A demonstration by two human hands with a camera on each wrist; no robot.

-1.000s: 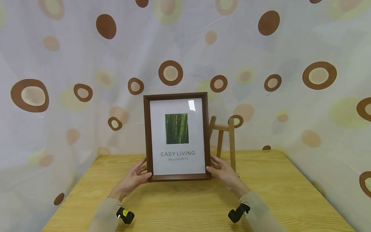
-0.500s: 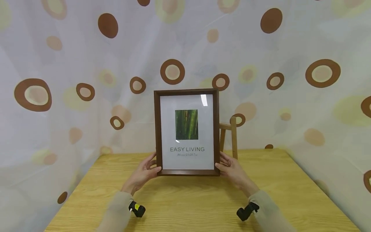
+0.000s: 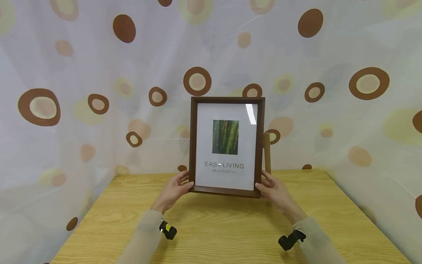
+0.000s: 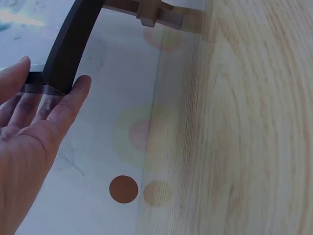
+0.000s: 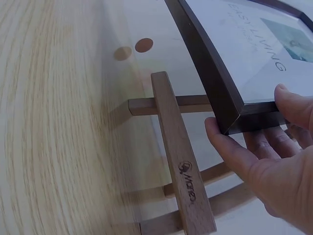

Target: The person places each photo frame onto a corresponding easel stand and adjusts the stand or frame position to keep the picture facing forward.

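Upright before me is a dark brown picture frame (image 3: 227, 110), held up by both hands, with a small green bamboo picture and the words EASY LIVING on white. My left hand (image 3: 172, 191) grips its lower left corner, thumb in front and fingers behind. At the lower right corner my right hand (image 3: 277, 195) holds it likewise. Behind the frame stands a small wooden easel (image 3: 267, 154), mostly hidden in the head view. The right wrist view shows more of the easel (image 5: 178, 152), its wooden bars close to the frame's lower corner; the frame looks apart from its front bar.
A light wood-grain table (image 3: 204, 234) spreads below the hands. Pale cloth (image 3: 132, 73) with brown circles hangs behind and along both sides. Each wrist wears a small black camera mount, such as the left one (image 3: 168, 230).
Both hands have carried the picture frame to the right and slightly up. It now covers more of the easel, leaving only one upright in sight in the head view.
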